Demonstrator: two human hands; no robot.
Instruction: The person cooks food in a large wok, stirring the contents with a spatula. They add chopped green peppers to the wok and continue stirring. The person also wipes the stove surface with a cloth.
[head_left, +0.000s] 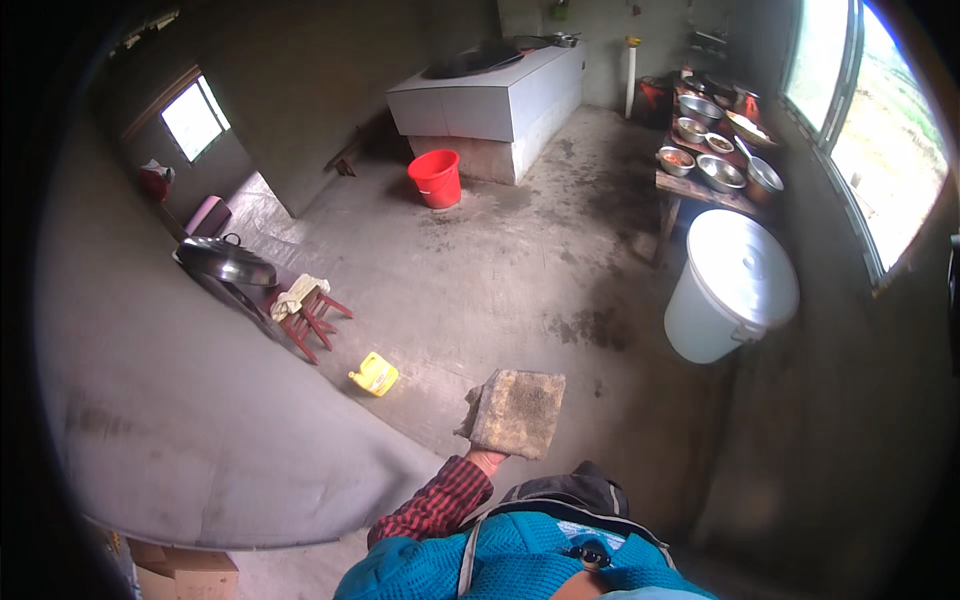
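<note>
My left hand (489, 459), below a red-and-black checked sleeve, grips a folded, worn grey-brown cloth (521, 412) from beneath. The cloth lies flat over the fingers and hides most of them; a ragged edge hangs at its left side. It is held up in front of my body, above the concrete floor (480, 300). My right hand is out of view. Beyond the cloth to the left, a yellow plastic jug (374, 374) stands on the floor near the wall.
Ahead are a red bucket (435, 180) and a tiled stove (457, 112) with a large wok. At right, a lidded white bin (697, 319) stands beside a wooden table (670, 184) holding several metal bowls. A red stool (307, 330) bearing a cloth and a metal lid (225, 261) are at left.
</note>
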